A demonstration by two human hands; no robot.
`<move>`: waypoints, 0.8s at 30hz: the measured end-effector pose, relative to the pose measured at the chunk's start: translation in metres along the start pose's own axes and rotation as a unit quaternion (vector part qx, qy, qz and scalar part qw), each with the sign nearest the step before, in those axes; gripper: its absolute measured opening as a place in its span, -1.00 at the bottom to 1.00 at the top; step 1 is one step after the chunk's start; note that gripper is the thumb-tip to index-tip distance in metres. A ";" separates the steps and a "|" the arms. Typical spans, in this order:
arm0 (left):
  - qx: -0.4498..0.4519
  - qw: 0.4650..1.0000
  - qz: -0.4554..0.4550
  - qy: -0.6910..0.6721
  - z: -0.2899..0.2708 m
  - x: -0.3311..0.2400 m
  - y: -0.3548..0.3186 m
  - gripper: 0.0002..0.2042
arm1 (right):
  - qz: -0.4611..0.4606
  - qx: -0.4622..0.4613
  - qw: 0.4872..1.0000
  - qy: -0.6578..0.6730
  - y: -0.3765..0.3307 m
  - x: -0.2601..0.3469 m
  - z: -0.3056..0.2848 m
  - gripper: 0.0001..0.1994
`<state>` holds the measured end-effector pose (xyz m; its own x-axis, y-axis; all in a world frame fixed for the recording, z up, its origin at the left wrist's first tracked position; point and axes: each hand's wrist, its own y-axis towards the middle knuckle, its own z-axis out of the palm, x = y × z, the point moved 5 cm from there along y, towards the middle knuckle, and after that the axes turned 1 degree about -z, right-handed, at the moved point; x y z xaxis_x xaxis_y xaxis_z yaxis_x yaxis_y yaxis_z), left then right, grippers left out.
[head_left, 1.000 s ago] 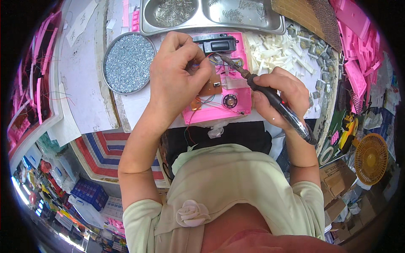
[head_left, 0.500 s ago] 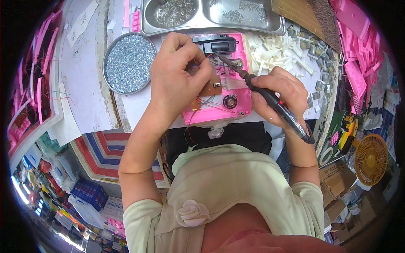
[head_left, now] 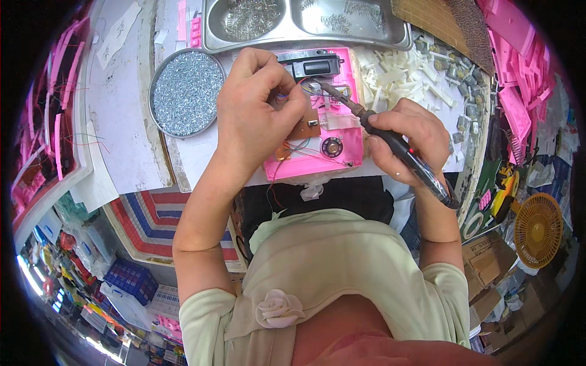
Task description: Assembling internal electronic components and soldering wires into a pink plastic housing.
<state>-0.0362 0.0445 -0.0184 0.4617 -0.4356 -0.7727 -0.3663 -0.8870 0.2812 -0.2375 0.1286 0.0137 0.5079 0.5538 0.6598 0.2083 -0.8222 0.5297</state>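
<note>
My right hand (head_left: 412, 137) is wrapped round the black handle of a soldering iron (head_left: 400, 149). Its metal tip reaches up and left to the inside of a pink plastic casing (head_left: 293, 169) lying on the table. My left hand (head_left: 259, 100) is closed in a pinch over the casing's left side, on thin wires (head_left: 303, 81) that show beside its fingertips. Its fingers partly cover a brown circuit board (head_left: 303, 126). A small round speaker (head_left: 332, 147) sits in the near right of the casing. A black module (head_left: 314, 66) lies along its far end.
A round tin of small metal pieces (head_left: 186, 91) stands to the left. A steel compartment tray (head_left: 293, 44) holds small springs and metal parts behind the casing. White plastic pieces (head_left: 381, 79) and small grey parts (head_left: 464, 91) lie to the right, near pink plastic parts (head_left: 516, 110).
The soldering iron and my right hand have shifted very slightly to the right. My left hand stays almost where it was, still pinched over the casing.
</note>
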 end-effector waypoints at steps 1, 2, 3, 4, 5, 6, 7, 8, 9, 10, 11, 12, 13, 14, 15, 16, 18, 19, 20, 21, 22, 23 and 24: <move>0.000 1.000 0.003 0.003 0.000 0.000 0.000 -0.89 | 0.003 -0.003 1.000 0.004 0.000 0.000 0.000 -0.68; 0.000 1.000 0.006 0.005 0.000 -0.001 0.000 -0.89 | 0.006 -0.007 1.000 0.007 -0.001 -0.001 -0.001 -0.67; -0.001 1.000 0.009 0.008 0.000 -0.001 0.000 -0.89 | 0.008 -0.010 1.000 0.011 -0.001 -0.001 -0.001 -0.67; 0.000 1.000 0.009 0.010 0.000 -0.001 0.001 -0.88 | 0.012 -0.009 1.000 0.010 -0.001 -0.001 -0.002 -0.67; 0.001 1.000 0.009 0.012 0.000 -0.002 0.001 -0.88 | 0.015 -0.008 1.000 0.009 -0.001 -0.001 -0.002 -0.67; 0.001 1.000 0.009 0.015 0.000 -0.003 0.001 -0.88 | 0.018 -0.006 1.000 0.009 -0.001 -0.001 -0.003 -0.67; 0.001 1.000 0.010 0.017 0.000 -0.003 0.000 -0.88 | 0.020 -0.004 1.000 0.010 0.000 -0.001 -0.003 -0.67; 0.001 1.000 0.012 0.019 0.000 -0.002 0.000 -0.88 | 0.021 -0.002 1.000 0.011 0.000 -0.001 -0.003 -0.66; 0.002 1.000 0.014 0.020 0.000 -0.002 0.000 -0.88 | 0.024 -0.001 1.000 0.010 0.001 -0.001 -0.004 -0.66; 0.005 1.000 0.011 0.020 0.001 -0.003 0.001 -0.88 | 0.022 0.001 1.000 0.010 0.001 -0.001 -0.004 -0.66; 0.007 1.000 0.009 0.019 0.001 -0.003 0.001 -0.88 | 0.021 0.003 1.000 0.009 0.001 -0.002 -0.004 -0.66; 0.008 1.000 0.005 0.019 0.001 -0.003 0.001 -0.88 | 0.019 0.006 1.000 0.009 0.001 -0.002 -0.004 -0.66; 0.007 1.000 0.005 0.021 0.000 -0.003 0.001 -0.88 | 0.018 0.004 1.000 0.011 0.001 -0.002 -0.004 -0.66; 0.007 1.000 0.006 0.022 0.000 -0.004 0.001 -0.88 | 0.018 0.001 1.000 0.012 0.002 -0.001 -0.004 -0.67; 0.007 1.000 0.007 0.023 0.000 -0.004 0.001 -0.88 | 0.017 -0.002 1.000 0.012 0.002 -0.001 -0.004 -0.67; 0.006 1.000 0.009 0.023 0.000 -0.004 0.001 -0.88 | 0.014 -0.006 1.000 0.015 0.002 -0.001 -0.004 -0.67; 0.006 1.000 0.012 0.021 0.001 -0.004 0.001 -0.88 | 0.009 -0.014 1.000 0.021 0.002 -0.001 -0.003 -0.67; 0.005 1.000 0.014 0.021 0.001 -0.004 0.001 -0.88 | 0.008 -0.009 1.000 0.019 0.003 -0.001 -0.002 -0.67; 0.005 1.000 0.015 0.022 0.001 -0.004 0.001 -0.87 | 0.007 -0.005 1.000 0.016 0.004 0.000 -0.002 -0.66; 0.004 1.000 0.016 0.022 0.000 -0.004 0.001 -0.87 | 0.006 0.000 1.000 0.014 0.005 0.000 -0.001 -0.66; 0.004 1.000 0.016 0.022 0.000 -0.004 0.001 -0.87 | 0.008 0.004 1.000 0.014 0.005 0.000 -0.001 -0.66; 0.004 1.000 0.015 0.022 0.000 -0.004 0.001 -0.87 | 0.010 0.008 1.000 0.014 0.006 0.000 -0.001 -0.66; 0.005 1.000 0.015 0.021 0.000 -0.004 0.001 -0.87 | 0.012 0.012 1.000 0.013 0.007 0.000 0.000 -0.66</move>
<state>-0.0386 0.0450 -0.0150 0.4841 -0.4678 -0.7395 -0.3875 -0.8723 0.2981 -0.2363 0.1232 0.0175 0.4917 0.5372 0.6853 0.2168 -0.8378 0.5011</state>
